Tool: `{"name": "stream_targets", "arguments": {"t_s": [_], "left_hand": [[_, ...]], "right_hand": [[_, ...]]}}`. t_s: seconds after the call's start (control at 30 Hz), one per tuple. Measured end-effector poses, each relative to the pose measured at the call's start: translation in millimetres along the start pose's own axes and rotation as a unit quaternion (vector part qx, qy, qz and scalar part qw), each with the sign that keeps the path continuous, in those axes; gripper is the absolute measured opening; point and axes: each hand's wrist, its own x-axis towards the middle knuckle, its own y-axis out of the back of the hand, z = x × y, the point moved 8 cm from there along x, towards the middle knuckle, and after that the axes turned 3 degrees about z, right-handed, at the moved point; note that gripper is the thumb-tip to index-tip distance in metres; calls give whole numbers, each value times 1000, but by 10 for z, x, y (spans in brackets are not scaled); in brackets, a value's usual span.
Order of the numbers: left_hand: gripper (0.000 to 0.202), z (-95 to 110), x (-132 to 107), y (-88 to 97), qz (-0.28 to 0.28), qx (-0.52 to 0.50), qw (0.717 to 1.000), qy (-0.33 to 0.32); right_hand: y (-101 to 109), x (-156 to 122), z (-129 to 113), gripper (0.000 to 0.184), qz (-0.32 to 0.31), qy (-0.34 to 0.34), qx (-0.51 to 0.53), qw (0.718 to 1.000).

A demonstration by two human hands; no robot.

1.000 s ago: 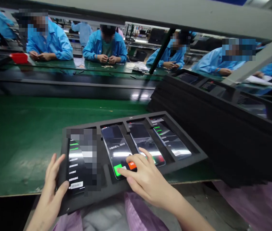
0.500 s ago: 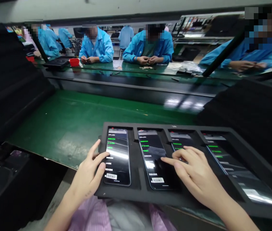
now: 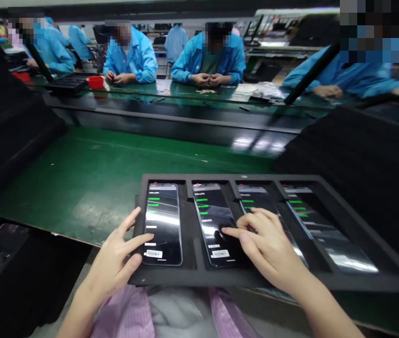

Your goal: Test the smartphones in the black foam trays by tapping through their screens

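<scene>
Several smartphones lie face up in the slots of a black foam tray [image 3: 192, 279], their lit screens showing lists in white and green text. My left hand [image 3: 114, 256] is open at the tray's left edge, its index fingertip over the lower screen of the leftmost phone [image 3: 164, 211]. My right hand [image 3: 273, 244] holds nothing. Its index finger points at the middle of the second phone [image 3: 213, 202], while its other fingers are bent and apart. That hand partly covers the third phone [image 3: 255, 195]. Farther right lies the rightmost phone [image 3: 326, 225]. Whether either fingertip touches glass, I cannot tell.
The tray rests on a green bench [image 3: 89, 178] near its front edge. Dark black stacks flank it at left [image 3: 5, 108] and right [image 3: 361, 155]. Beyond a dark ledge, several co-workers in blue jackets [image 3: 132, 56] sit at another bench with a red bin [image 3: 95, 82].
The whole view has shifted, so tray and phones appear a little farther left and higher. My left index finger has moved lower on the leftmost phone. My right finger stays at the second phone's middle.
</scene>
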Motion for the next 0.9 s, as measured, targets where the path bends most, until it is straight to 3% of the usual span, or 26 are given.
{"name": "stream_targets", "arguments": {"t_s": [0.33, 0.9], "left_hand": [[48, -89, -25, -2, 25, 3, 1000, 18], [45, -55, -19, 14, 47, -22, 995, 80]], "right_hand": [[-137, 14, 0, 40, -78, -52, 0, 996], [-31, -65, 73, 40, -34, -76, -80, 993]]}}
